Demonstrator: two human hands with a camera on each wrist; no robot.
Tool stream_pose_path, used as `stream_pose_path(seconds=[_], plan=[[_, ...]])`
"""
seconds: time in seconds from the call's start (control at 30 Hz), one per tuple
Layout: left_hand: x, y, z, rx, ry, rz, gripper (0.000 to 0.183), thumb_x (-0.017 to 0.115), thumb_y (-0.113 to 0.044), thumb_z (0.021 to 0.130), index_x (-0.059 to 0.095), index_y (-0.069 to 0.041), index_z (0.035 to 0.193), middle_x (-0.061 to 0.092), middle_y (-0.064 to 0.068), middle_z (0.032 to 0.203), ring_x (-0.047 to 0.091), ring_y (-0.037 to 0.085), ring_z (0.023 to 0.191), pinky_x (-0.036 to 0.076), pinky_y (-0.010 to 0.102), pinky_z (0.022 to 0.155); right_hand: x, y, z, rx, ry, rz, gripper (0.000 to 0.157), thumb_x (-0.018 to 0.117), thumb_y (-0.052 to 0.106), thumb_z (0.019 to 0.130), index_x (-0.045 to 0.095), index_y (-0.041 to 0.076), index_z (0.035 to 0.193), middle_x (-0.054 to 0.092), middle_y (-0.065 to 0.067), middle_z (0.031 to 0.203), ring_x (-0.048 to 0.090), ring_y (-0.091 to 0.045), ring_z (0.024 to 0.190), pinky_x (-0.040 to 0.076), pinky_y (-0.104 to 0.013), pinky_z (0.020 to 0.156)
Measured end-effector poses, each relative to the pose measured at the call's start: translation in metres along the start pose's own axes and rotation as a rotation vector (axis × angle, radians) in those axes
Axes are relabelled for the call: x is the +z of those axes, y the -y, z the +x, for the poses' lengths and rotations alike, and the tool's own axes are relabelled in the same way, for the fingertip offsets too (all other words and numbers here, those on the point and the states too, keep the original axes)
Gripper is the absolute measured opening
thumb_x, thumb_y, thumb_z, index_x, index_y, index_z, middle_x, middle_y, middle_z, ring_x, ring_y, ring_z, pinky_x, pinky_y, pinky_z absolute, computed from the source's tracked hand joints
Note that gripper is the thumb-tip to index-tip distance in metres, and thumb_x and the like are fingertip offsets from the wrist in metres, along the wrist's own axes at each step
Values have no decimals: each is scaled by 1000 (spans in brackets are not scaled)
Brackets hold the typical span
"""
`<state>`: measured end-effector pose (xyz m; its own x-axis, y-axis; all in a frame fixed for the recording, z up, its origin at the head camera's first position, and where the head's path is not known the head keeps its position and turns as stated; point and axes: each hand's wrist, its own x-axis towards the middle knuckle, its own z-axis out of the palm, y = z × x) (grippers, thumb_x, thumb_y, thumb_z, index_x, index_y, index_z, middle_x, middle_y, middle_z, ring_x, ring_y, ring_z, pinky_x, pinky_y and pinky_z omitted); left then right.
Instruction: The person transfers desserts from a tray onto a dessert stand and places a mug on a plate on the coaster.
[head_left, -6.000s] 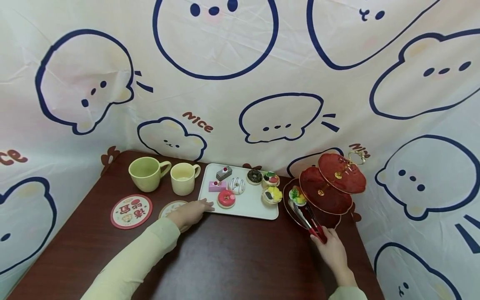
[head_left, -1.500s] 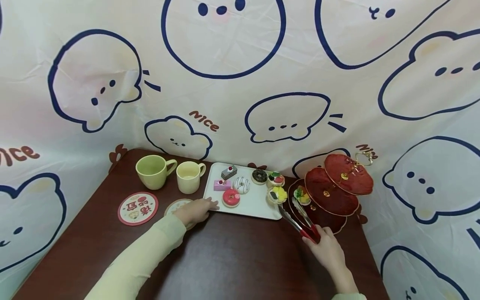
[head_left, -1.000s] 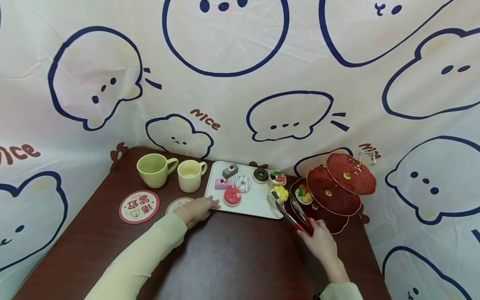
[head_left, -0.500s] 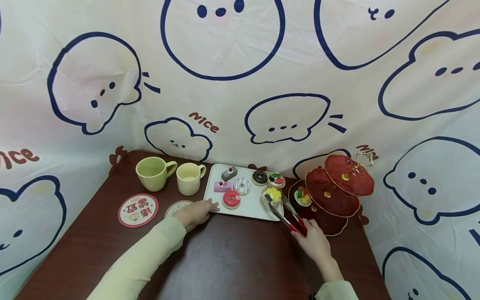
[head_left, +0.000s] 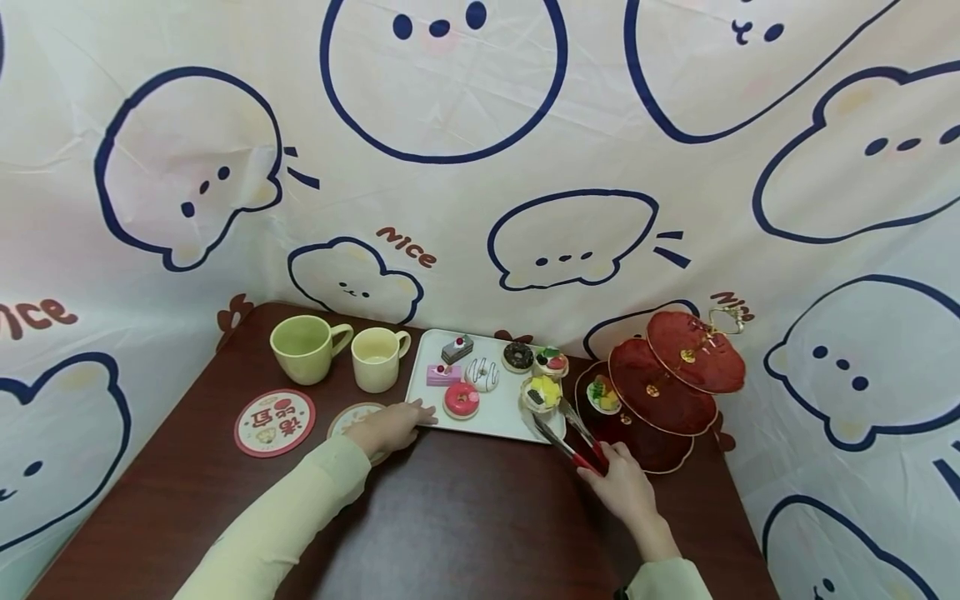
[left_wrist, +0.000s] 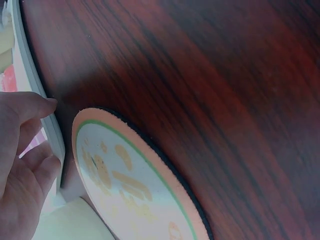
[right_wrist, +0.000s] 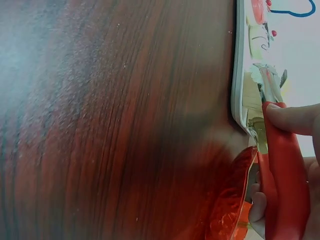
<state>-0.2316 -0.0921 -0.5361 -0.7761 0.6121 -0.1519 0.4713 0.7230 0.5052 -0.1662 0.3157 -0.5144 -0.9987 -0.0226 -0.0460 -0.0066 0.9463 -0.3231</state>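
My right hand (head_left: 624,486) grips a pair of tongs (right_wrist: 285,175) by the red handles. Their metal arms are spread, with the tips at the near side of a yellow-topped tart (head_left: 542,393) on the white tray (head_left: 495,421). My left hand (head_left: 388,427) rests at the tray's near left corner, fingertips right at the rim; it reaches over a round coaster (left_wrist: 130,185). Also on the tray are a pink donut (head_left: 461,402), a white striped donut (head_left: 482,375), a dark donut (head_left: 518,357), a berry tart (head_left: 551,362) and two cake slices (head_left: 444,375).
A red three-tier stand (head_left: 660,387) leans at the right; a fruit tart (head_left: 603,395) sits on its bottom plate. A large green mug (head_left: 303,350) and a smaller cream mug (head_left: 375,360) stand left of the tray, behind a red-rimmed coaster (head_left: 275,423).
My right hand has moved the tongs left from the fruit tart on the stand to the yellow-topped tart, which has shifted slightly left on the tray. My left hand stays at the corner.
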Motion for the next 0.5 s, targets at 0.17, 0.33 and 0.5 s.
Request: stream_pose_path(seconds=[0.17, 0.33, 0.5], plan=[[1, 1, -1, -14, -4, -7, 40, 60, 10, 92, 67, 3, 131, 55, 19, 147, 41, 44, 142, 35, 55, 115, 8, 3, 7, 1, -4, 0, 68, 79, 34, 89, 58, -11, 136, 60, -24, 124, 63, -34, 94, 56, -54, 81], [2, 0, -1, -7, -9, -7, 40, 60, 10, 92, 68, 3, 131, 56, 19, 146, 42, 44, 141, 36, 56, 114, 15, 6, 11, 11, 2, 10, 67, 78, 31, 90, 58, -11, 137, 58, -25, 127, 64, -36, 97, 55, -55, 82], [3, 0, 0, 1, -19, -3, 40, 61, 10, 92, 68, 3, 130, 56, 19, 145, 43, 44, 141, 37, 55, 114, 18, 10, 13, 6, -5, 11, 67, 79, 30, 90, 57, -12, 137, 58, -27, 127, 64, -38, 100, 55, -56, 83]])
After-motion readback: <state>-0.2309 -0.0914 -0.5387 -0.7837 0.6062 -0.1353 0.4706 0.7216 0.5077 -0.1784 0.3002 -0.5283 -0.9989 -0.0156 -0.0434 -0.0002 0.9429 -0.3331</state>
